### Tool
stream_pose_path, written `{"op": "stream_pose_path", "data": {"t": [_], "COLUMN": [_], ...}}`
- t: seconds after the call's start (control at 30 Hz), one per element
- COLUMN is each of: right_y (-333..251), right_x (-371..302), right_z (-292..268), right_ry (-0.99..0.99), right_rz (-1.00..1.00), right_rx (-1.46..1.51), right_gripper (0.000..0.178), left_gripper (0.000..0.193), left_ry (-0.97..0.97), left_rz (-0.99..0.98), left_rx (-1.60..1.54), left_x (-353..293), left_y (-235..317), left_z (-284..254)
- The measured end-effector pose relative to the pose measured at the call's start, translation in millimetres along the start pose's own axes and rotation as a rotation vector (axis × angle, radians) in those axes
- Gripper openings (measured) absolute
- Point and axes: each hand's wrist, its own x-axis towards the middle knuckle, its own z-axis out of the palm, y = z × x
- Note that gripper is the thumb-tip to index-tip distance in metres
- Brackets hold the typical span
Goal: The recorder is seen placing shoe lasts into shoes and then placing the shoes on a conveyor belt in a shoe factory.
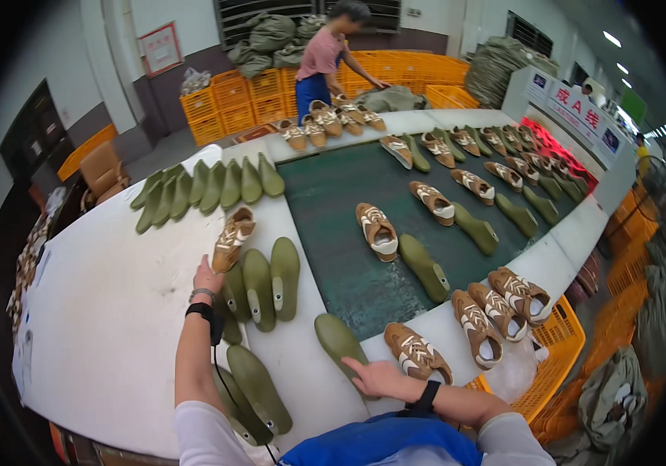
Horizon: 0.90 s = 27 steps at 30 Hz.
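Observation:
My left hand (207, 278) is closed on the lower end of a brown sneaker (234, 237) with white stripes, tilted above the white table. Just beside it lie several green shoe lasts (257, 287). At the table's inner edge, by the green conveyor belt, my right hand (379, 378) has its fingers on the near end of another green shoe last (336, 339). Its index finger lies along the top; the undersides of the fingers are hidden. Right of this hand rests a brown sneaker (418, 351) on the white ledge.
Sneakers and lasts stand in rows on the green belt (333, 279). More lasts (209, 186) line the table's far side. Three sneakers (496, 311) sit on the right ledge, above a yellow crate (562, 353). Across the belt, a person in pink (322, 58) stands by stacked crates (271, 92).

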Motion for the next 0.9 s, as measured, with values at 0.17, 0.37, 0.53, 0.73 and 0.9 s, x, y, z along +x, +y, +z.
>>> {"op": "stream_pose_path", "data": {"t": [0.17,0.37,0.53,0.73,0.9], "right_y": [36.4,71.0,90.1,94.9,82.7], "right_x": [83.9,131.0,135.1,122.0,70.5], "right_z": [-38.3,-32.5,-8.5,-37.9,-65.5], "right_ry": [0.152,-0.051,0.046,-0.01,0.005], "right_rz": [0.23,0.342,0.381,0.431,0.359], "right_rx": [-0.1,-0.119,-0.112,-0.036,0.065], "right_gripper": [0.064,0.071,0.07,0.067,0.065], "left_gripper": [0.096,0.1,0.069,0.048,0.029], "left_ry": [-0.169,-0.271,-0.223,-0.02,0.019], "left_rz": [-0.116,-0.125,-0.09,-0.09,0.157], "left_rx": [0.038,0.03,-0.132,-0.823,-0.942], "left_x": [59.2,90.3,95.2,94.3,47.5], "left_y": [8.4,-15.1,-21.1,5.1,81.7], "left_z": [23.0,49.9,59.3,34.6,-74.1]}}
